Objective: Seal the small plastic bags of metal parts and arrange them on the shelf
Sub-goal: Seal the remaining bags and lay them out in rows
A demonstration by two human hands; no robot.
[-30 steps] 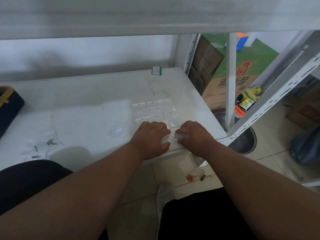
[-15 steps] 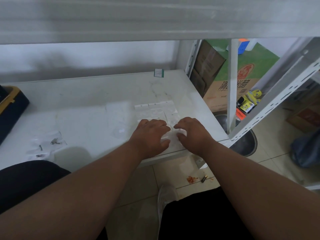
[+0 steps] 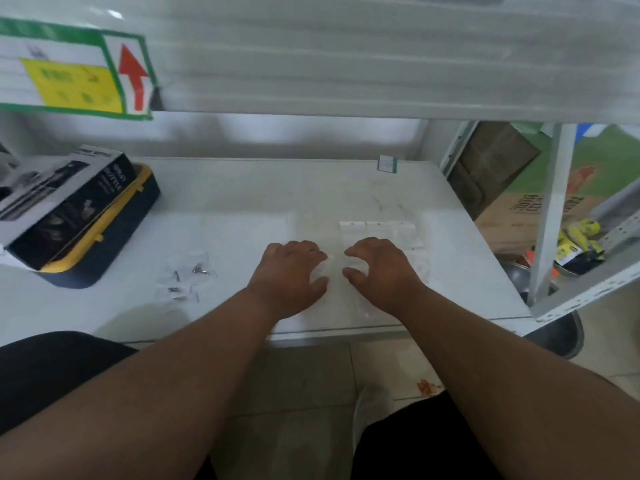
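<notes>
Both hands, left hand (image 3: 289, 271) and right hand (image 3: 381, 268), look pinched on a bag (image 3: 331, 266) between them, probably pressing its seal, sealed bags (image 3: 377, 229) lined up just beyond.

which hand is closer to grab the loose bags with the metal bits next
Left. The left hand lies nearest the loose bags, which sit to its left on the shelf. The right hand lies farther right, by the arranged row.
</notes>
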